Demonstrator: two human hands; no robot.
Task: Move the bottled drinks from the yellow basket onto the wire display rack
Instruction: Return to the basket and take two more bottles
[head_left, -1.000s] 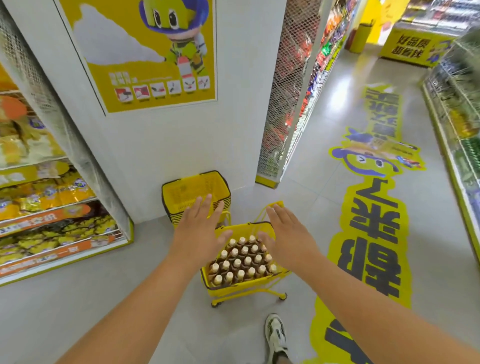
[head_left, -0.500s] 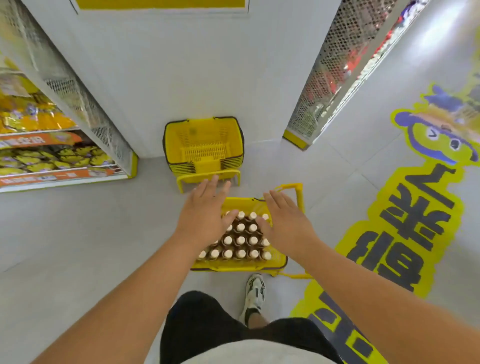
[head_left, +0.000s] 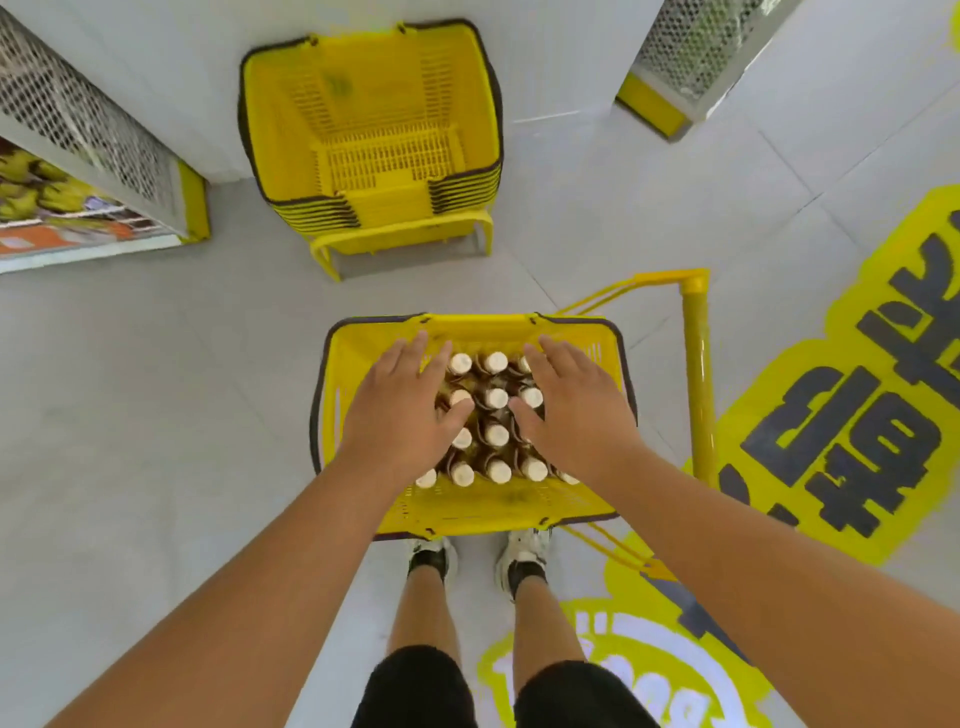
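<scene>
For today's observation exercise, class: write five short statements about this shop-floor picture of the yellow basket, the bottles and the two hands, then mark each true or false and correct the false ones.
1. The yellow plastic basket on the floor holds brown bottles with pale caps. True.
2. The left hand grips a bottle lifted out of the basket. False: its fingers are spread flat over the caps and no bottle is lifted.
3. The right hand is open above the bottles. True.
4. The stack of empty yellow baskets lies beyond the filled one. True.
5. The person's white shoes stand inside the basket. False: they stand on the floor, on its near side.
</scene>
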